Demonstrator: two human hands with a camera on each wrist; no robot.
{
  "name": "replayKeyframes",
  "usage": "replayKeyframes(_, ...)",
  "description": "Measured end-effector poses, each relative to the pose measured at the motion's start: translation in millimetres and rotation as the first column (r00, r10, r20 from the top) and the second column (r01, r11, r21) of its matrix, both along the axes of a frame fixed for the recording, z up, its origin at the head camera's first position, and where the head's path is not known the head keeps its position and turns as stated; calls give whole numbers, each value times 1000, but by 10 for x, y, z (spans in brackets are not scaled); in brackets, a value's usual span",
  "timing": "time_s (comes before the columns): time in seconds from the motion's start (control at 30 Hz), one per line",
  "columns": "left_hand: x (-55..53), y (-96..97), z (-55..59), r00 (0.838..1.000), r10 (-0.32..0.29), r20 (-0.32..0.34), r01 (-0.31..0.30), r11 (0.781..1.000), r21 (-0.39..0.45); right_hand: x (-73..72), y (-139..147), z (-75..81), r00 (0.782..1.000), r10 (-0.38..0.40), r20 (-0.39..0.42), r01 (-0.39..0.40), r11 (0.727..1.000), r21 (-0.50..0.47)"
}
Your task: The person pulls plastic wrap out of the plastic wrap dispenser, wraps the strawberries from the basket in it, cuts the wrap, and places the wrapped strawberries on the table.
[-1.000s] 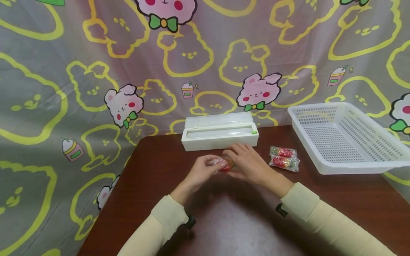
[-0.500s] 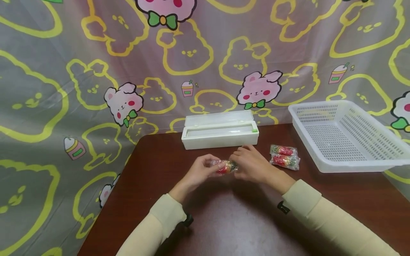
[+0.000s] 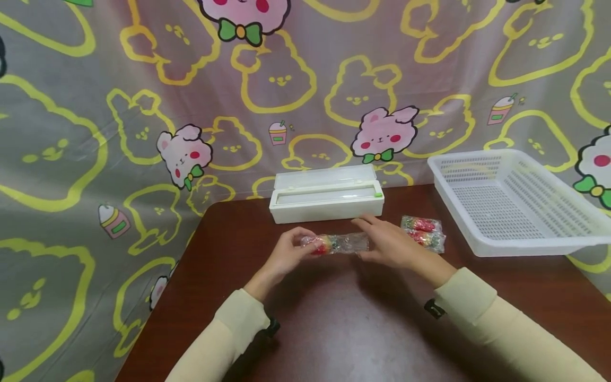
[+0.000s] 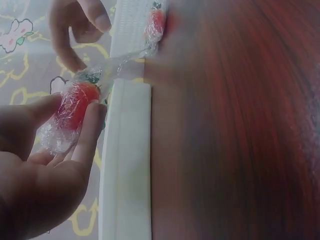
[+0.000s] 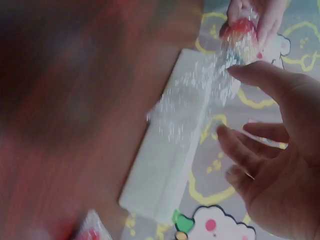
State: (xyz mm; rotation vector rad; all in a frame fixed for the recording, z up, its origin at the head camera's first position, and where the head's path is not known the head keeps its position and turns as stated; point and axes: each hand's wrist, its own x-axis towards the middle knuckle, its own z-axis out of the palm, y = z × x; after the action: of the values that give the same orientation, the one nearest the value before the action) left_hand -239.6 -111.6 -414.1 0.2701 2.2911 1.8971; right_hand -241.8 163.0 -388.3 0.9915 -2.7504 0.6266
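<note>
My left hand holds a small red, yellow and green piece, like a fruit, wrapped in crinkled clear film. In the left wrist view the thumb and fingers pinch the wrapped fruit-like piece from both sides. A loose tail of clear film stretches from its green end toward my right hand. The right wrist view shows that hand with thumb and fingers apart and nothing gripped between them. Whether a fingertip touches the film edge, I cannot tell.
Behind the hands stands a long white film dispenser box, its clear lid raised. Two similar wrapped pieces lie right of my right hand. A white perforated basket stands at the right. A patterned curtain hangs behind the brown table.
My right hand has come away from the wrapped piece to the right, its fingers spreading. The film tail now shows stretched out. My left hand has shifted slightly left, still holding the piece.
</note>
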Motion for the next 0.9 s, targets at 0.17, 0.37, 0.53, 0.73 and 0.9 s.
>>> replayKeyframes(0.17,-4,21,-10,999,-40,-28,39,999,-37,-22,-71,-53,991,41,126,-32,997,-77)
replayKeyframes(0.37,-2,15,-26,994,-110,-19,110,994,-3,-76,-127,-84,979,105,173,-82,987,-135)
replayKeyframes(0.53,-13,-24,-29,980,-198,6,198,979,47,-94,-143,-89,972,207,113,-184,965,-184)
replayKeyframes(0.73,-15,10,-2,973,-231,15,229,970,86,-75,-171,-133,945,274,177,-210,926,-313)
replayKeyframes(0.9,-13,43,12,974,-225,9,223,970,98,-53,-172,-142,936,257,238,-162,920,-356)
